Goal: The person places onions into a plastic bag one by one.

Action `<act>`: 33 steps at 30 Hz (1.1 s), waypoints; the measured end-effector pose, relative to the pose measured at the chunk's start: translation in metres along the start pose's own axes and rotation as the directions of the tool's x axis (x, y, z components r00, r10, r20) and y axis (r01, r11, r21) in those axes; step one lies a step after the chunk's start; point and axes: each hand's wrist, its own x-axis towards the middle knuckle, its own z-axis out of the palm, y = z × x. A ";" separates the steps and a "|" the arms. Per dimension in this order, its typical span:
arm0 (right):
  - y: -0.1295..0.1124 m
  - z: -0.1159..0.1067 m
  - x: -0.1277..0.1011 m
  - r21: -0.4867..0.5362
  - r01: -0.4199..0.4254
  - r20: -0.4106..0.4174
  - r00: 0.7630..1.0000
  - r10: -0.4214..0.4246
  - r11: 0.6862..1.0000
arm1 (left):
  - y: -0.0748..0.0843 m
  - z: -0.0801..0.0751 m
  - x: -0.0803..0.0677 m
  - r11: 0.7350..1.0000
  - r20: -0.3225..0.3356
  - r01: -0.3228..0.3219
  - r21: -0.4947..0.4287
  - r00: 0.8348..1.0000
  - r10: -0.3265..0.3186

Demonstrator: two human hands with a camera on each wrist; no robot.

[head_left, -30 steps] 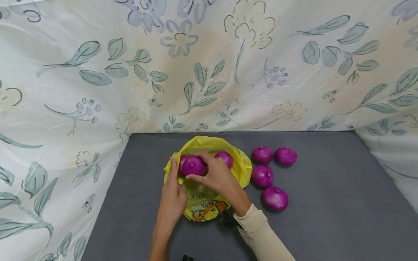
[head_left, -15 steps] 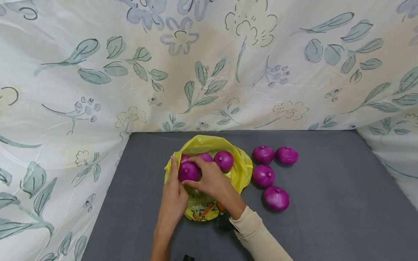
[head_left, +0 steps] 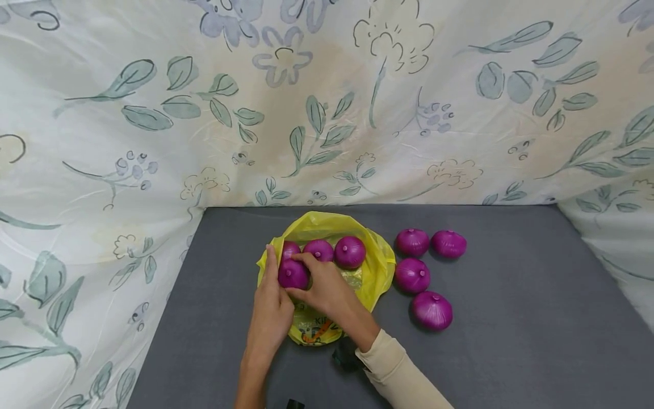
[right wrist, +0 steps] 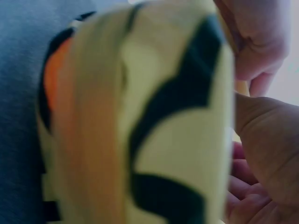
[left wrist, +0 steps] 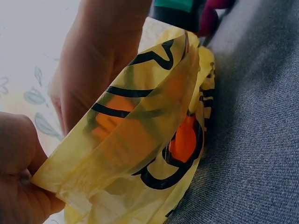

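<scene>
A yellow plastic bag (head_left: 380, 258) stands with its mouth wide on the dark grey tabletop. At its left edge my left hand (head_left: 272, 309) pinches the rim; the left wrist view shows the bag's film (left wrist: 126, 130) gathered between its thumb and fingers. My right hand (head_left: 332, 289) reaches into the bag and grips a purple onion (head_left: 293, 275) close beside the left hand. Behind that onion, three others lie inside: a partly covered onion (head_left: 290, 250), a middle onion (head_left: 319, 249) and a right onion (head_left: 349, 252). In the right wrist view, the bag hides the gripped onion.
Several loose purple onions stand right of the bag, the nearest onion (head_left: 431, 311) by the right forearm and the farthest-right onion (head_left: 449, 243) toward the back. A floral cloth (head_left: 327, 102) hangs behind and at both sides of the grey tabletop (head_left: 511, 318).
My right hand has brought the gripped onion left and nearer, lower in the bag, uncovering the middle onion behind it. The left hand stays at the rim.
</scene>
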 end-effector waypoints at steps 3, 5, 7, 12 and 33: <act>0.001 0.004 -0.004 0.002 0.010 0.006 1.000 -0.010 1.000 | -0.001 0.001 -0.001 1.000 -0.003 -0.009 -0.003 1.000 0.009; 0.002 0.007 -0.006 0.002 0.019 0.014 1.000 -0.019 1.000 | -0.001 0.001 -0.001 1.000 -0.006 -0.011 -0.010 1.000 0.011; 0.003 0.010 -0.007 -0.010 0.032 0.016 0.999 -0.032 0.999 | -0.001 0.001 -0.001 1.000 -0.007 -0.012 -0.020 1.000 0.012; 0.006 0.016 -0.011 -0.034 0.040 0.000 0.999 -0.040 0.999 | -0.001 0.003 -0.001 0.999 0.001 -0.023 -0.033 1.000 0.023; 0.004 0.022 -0.022 -0.162 0.071 -0.045 0.996 -0.079 0.984 | 0.001 0.002 -0.005 0.999 0.014 0.014 -0.039 1.000 -0.013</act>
